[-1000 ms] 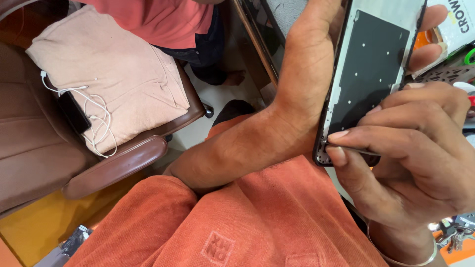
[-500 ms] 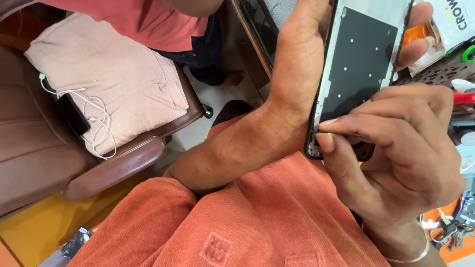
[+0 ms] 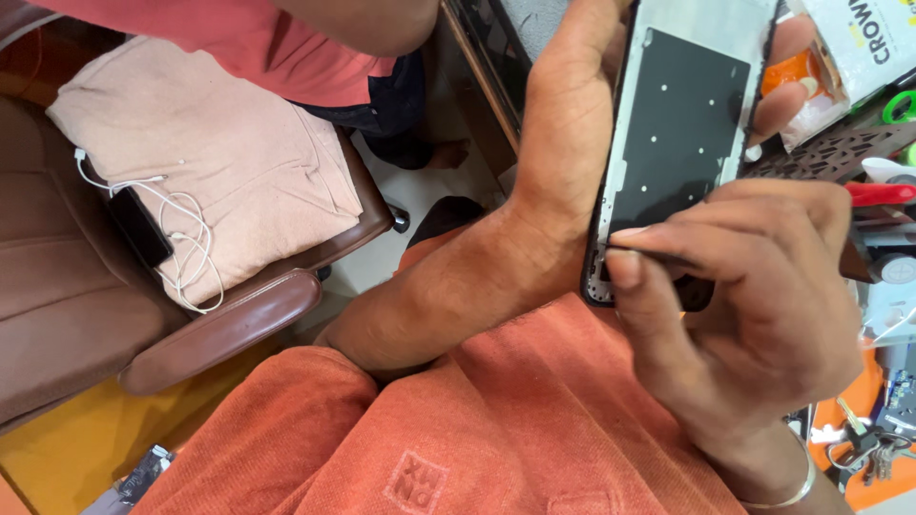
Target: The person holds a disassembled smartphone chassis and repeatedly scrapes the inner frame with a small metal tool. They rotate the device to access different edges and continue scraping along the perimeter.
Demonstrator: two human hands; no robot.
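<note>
My left hand [image 3: 572, 124] grips an opened phone frame [image 3: 682, 133], its silver inside and black plate facing me, held upright above my orange-clad lap [image 3: 458, 429]. My right hand [image 3: 763, 305] pinches a thin dark tool [image 3: 658, 256] with thumb and fingertips, the tip resting at the frame's lower left corner. A metal bangle [image 3: 782, 486] circles my right wrist. The bottom edge of the frame is hidden behind my right fingers.
A brown leather chair [image 3: 191, 334] at left carries a folded beige cloth [image 3: 219, 162], a black phone [image 3: 138, 227] and a white cable [image 3: 186, 238]. Another person in a pink shirt [image 3: 267, 48] stands beyond. A cluttered bench with red tool [image 3: 878, 194] and keys [image 3: 863, 443] sits at right.
The view has drifted slightly; the phone frame sits lower and more leftward in view. My right fingers have shifted along the frame's lower corner with the tool.
</note>
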